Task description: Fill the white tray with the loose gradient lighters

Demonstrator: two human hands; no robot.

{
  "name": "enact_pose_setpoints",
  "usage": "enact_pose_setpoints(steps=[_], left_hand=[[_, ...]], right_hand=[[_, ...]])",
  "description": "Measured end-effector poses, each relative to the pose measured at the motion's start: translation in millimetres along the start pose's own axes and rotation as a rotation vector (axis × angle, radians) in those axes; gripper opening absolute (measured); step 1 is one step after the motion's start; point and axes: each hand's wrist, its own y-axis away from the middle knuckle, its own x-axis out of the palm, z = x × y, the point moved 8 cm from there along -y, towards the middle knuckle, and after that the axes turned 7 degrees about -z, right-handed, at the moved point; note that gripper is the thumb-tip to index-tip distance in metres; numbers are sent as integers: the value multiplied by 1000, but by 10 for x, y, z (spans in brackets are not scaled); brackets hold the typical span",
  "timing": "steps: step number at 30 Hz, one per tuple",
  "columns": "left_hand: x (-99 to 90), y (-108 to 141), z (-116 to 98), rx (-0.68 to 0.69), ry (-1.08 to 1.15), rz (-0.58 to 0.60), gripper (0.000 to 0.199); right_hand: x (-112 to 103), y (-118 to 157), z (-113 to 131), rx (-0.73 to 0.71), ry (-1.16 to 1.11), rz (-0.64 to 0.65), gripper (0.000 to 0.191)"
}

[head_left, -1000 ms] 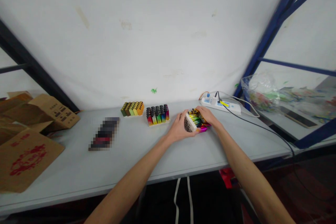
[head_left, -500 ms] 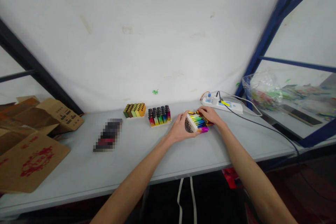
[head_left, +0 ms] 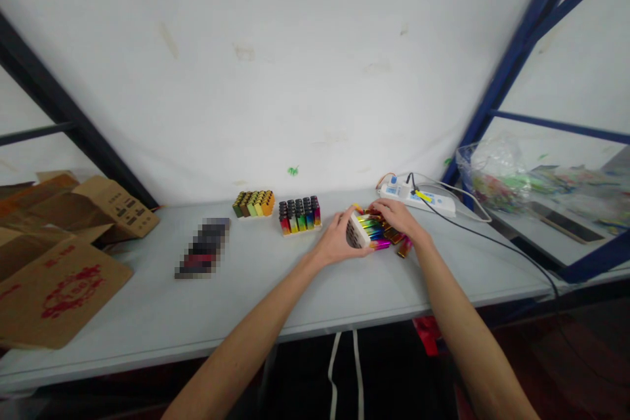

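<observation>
My left hand (head_left: 339, 241) grips a white tray (head_left: 357, 231) tipped on its side, with shiny rainbow-coloured lighters (head_left: 373, 228) in it pointing right. My right hand (head_left: 394, 215) lies over the right ends of these lighters, its fingers curved; what it grips there, if anything, is hidden. Gold and red lighters (head_left: 404, 247) lie loose beneath and beside its palm. To the left, a tray of rainbow lighters with black tops (head_left: 300, 215) stands upright. Farther left is a block of green, yellow and orange lighters (head_left: 253, 204).
A power strip (head_left: 438, 200) with cables lies behind my right hand. Open cardboard boxes (head_left: 63, 289) fill the left end of the table (head_left: 256, 295). A blurred dark object (head_left: 204, 249) lies left of centre. Plastic bags (head_left: 497, 170) are at the right.
Several gold and red lighters have come down and spread beside my right palm. My left hand keeps its hold on the tipped tray. The view has shifted slightly.
</observation>
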Motion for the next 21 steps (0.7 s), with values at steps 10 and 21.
enact_pose_setpoints(steps=[10,21], left_hand=[[44,-5,85,-2,24,1,125],[24,8,108,12,-30,-2,115]], right_hand=[[523,179,493,-291,169,96,37],[597,133,294,-351,244,111,39]])
